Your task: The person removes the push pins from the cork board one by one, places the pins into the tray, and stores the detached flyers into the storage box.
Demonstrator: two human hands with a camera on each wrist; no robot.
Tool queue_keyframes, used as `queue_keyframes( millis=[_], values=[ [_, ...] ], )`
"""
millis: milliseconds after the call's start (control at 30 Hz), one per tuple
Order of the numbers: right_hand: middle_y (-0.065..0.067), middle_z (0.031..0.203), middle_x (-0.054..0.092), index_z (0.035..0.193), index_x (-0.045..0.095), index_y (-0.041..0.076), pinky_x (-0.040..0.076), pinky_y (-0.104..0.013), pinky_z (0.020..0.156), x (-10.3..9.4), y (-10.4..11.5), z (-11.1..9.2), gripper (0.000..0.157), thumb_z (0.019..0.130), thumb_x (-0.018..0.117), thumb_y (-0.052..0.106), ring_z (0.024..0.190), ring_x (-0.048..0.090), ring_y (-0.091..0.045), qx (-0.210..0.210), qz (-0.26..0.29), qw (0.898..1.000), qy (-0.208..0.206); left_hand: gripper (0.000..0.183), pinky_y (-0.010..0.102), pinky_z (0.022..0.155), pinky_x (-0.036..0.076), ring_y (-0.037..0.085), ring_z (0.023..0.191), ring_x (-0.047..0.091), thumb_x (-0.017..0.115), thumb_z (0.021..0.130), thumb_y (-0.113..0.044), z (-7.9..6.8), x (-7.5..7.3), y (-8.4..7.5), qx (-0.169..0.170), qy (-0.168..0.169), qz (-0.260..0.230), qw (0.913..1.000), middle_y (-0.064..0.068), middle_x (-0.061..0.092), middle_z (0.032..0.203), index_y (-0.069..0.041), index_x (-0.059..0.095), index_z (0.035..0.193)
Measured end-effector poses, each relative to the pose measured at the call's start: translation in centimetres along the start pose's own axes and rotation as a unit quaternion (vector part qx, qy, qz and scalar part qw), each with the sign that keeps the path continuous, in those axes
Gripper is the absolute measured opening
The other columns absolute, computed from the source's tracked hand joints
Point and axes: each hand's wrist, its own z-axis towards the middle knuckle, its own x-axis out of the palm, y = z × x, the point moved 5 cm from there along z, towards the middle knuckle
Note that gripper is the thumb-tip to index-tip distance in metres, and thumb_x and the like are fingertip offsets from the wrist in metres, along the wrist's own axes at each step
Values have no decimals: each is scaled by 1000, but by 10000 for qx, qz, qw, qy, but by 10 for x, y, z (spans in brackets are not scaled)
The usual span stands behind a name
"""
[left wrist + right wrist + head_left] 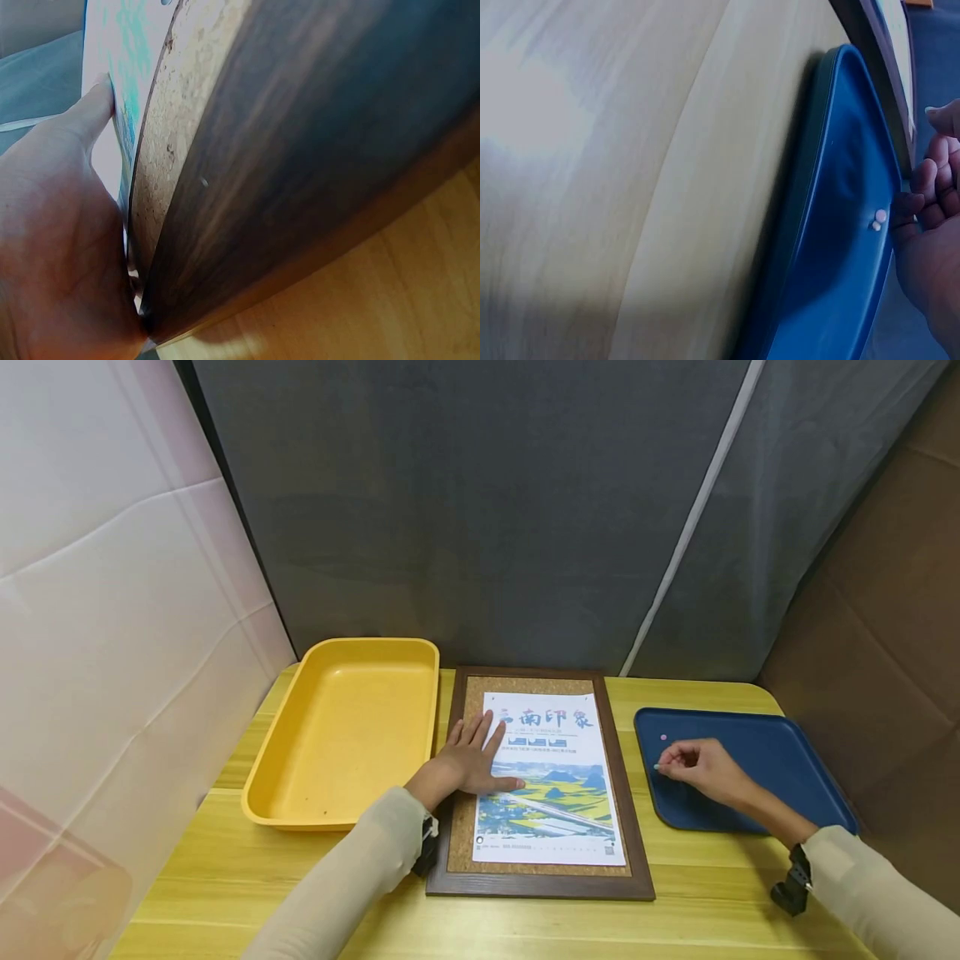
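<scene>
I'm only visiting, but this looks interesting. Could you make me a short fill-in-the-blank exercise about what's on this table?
1. The tray left of the board is coloured ____.
2. The right hand pinches a small pale object over a tray coloured ____.
3. The left hand rests on a printed sheet.  Inside its dark frame, the board under that sheet has a surface of ____.

Missing words: yellow; blue; cork.

Printed sheet (pixel 551 810) on the framed corkboard (pixel 542 686). From where I stand, its large heading (pixel 555 718) reads 南印象, preceded by a partly covered character; the smaller lines (pixel 538 751) beneath are too fine to read.
</scene>
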Motion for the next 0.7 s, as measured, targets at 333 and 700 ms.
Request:
queue_keyframes(
  millis=[333,700],
  values=[
    [0,78,68,91,77,2,48,-22,62,-13,-18,0,8,94,80,9,67,57,-9,339,-248,9989,-230,117,54,128,-15,28,161,-24,42,92,-89,2,1,1,-29,69,-8,10000,7,-26,174,-20,-12,170],
    [-4,80,70,93,78,0,49,-22,62,-24,-31,2,8,95,79,8,67,57,-7,556,-326,9974,-324,117,55,127,-18,27,159,-27,43,91,-89,7,5,4,-97,120,-59,9999,5,-30,172,-22,-16,168]
  ],
)
